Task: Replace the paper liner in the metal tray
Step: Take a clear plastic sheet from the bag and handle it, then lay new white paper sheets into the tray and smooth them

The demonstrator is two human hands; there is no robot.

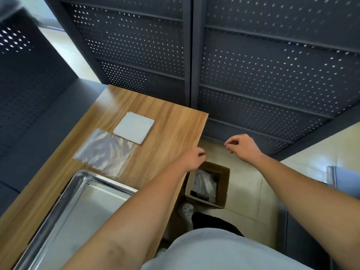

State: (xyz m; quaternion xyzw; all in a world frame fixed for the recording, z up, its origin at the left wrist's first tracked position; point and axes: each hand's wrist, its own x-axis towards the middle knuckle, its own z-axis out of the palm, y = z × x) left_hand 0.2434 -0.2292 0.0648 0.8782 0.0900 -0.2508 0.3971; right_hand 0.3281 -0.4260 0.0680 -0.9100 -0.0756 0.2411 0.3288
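Status check, liner swap.

Metal tray (64,217): sits at the near left of the desk (171,121), its right rim close to the desk's right edge and partly under your left forearm. The bed that shows is bare metal; no paper is visible in it. Judged: old liner is already out.

Cardboard box (224,184): on the floor just off the desk's right edge, open at the top, with crumpled pale material inside. Probably the discarded liner, but the material is too indistinct to confirm.

Your left hand (191,159): over the desk's right edge, above the box, fingers loosely curled, nothing visible in them. Your right hand (242,146): off the desk over the floor, beyond the box, fingertips drawn together as if pinching; whether anything thin is held between them cannot be told. Both hands are apart from each other and from the tray.

Fresh stock: a grey paper pad (134,127) lies flat toward the far right corner of the desk, with a clear plastic sleeve (105,151) just beside it on the near-left side, between the pad and the tray.

Remaining, as judged: take a sheet from the pad, lay it flat in the tray, seat the corners. Roughly half done.
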